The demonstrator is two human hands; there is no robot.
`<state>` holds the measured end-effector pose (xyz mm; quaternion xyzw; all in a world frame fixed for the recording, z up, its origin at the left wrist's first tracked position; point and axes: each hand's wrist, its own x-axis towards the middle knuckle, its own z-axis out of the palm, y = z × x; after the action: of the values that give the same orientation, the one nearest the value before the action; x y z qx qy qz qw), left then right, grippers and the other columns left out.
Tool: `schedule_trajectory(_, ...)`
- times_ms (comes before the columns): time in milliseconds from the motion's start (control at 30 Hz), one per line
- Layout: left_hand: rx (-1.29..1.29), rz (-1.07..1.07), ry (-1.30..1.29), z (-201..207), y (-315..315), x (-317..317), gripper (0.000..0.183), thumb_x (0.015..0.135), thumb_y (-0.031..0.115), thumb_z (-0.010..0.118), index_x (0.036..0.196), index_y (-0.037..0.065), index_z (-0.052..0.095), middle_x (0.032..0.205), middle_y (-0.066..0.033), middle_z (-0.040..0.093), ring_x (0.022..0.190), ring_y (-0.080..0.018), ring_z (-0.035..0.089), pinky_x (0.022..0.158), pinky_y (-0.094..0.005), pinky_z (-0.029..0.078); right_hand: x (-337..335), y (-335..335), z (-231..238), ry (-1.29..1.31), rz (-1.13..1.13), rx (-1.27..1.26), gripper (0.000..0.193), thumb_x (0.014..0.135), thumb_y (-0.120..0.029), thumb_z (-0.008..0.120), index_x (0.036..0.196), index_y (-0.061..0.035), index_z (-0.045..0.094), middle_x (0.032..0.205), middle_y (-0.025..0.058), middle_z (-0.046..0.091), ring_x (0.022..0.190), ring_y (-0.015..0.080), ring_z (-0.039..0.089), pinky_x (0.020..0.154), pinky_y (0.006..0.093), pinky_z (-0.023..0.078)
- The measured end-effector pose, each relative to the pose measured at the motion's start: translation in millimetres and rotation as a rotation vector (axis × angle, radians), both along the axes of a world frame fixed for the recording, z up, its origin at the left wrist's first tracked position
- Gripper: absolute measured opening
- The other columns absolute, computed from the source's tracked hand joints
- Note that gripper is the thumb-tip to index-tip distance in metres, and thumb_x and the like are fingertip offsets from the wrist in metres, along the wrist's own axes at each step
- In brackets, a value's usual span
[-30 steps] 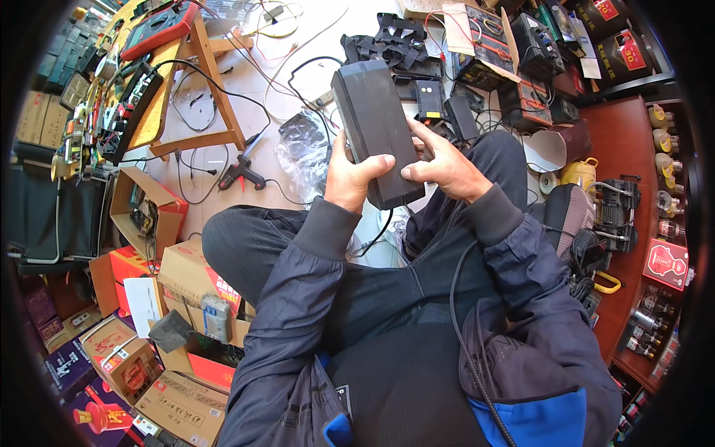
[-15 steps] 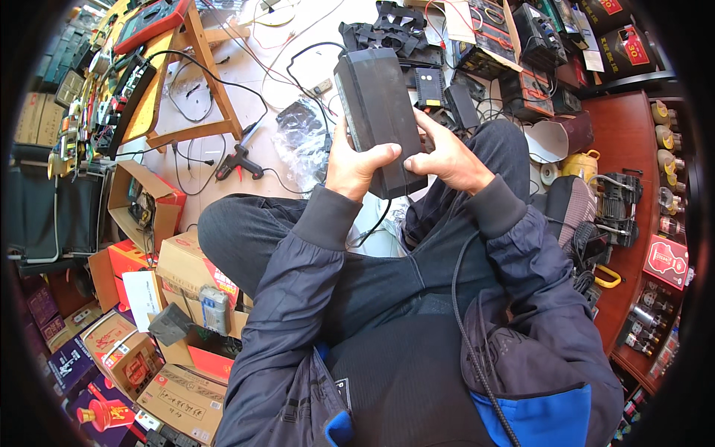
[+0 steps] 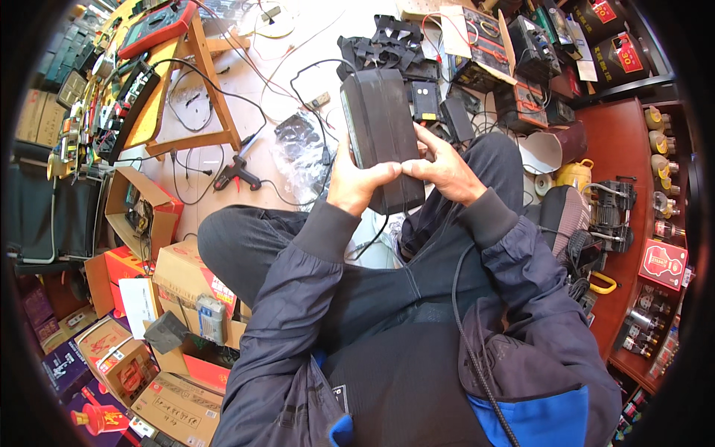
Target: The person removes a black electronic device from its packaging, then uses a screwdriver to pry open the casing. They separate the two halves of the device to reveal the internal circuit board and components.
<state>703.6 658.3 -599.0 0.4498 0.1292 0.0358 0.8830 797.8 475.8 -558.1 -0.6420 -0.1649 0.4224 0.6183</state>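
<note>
Above my lap, both hands hold a long black plastic case with bevelled edges. One dark cable comes from its far end and another hangs from its near end. My left hand grips the case by its left side, thumb lying on top. From the right, my right hand holds it with the thumb across the upper face, both thumb tips almost meeting. The fingers under the case are hidden. What the case contains does not show.
A glue gun and a clear plastic bag lie on the floor. A wooden stool carries a red multimeter. Open cardboard boxes stand left, black straps and battery units ahead. A red-brown shelf stands right.
The case sits slightly lower in the picture. My right thumb has slid left and upward over its top, closer to my left thumb. Both hands keep their hold.
</note>
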Motion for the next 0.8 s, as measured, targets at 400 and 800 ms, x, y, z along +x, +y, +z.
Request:
schedule_trajectory(400,-0.107,-0.19,-0.109,17,-1,-1,0.112,0.078,0.026,0.09,0.164,0.001,0.023,0.151,-0.0196,0.051,0.14,-0.03,0.052,0.118,-0.0437,0.043,26,11,38,-0.06,-0.118,0.126,0.083,0.084,-0.021,0.086,0.155,-0.0049,0.045,0.139,0.0086,0.061,0.127,0.0189,0.059,0.113,0.0352,0.045)
schedule_trajectory(800,-0.088,-0.019,-0.008,25,-19,-50,0.094,0.077,0.02,0.092,0.151,-0.006,0.041,0.14,-0.0174,0.059,0.13,-0.0262,0.06,0.114,-0.0408,0.046,-45,-7,37,-0.106,-0.029,0.115,0.097,0.072,-0.021,0.098,0.152,-0.0079,0.046,0.14,0.0081,0.057,0.133,0.0198,0.055,0.115,0.0348,0.042)
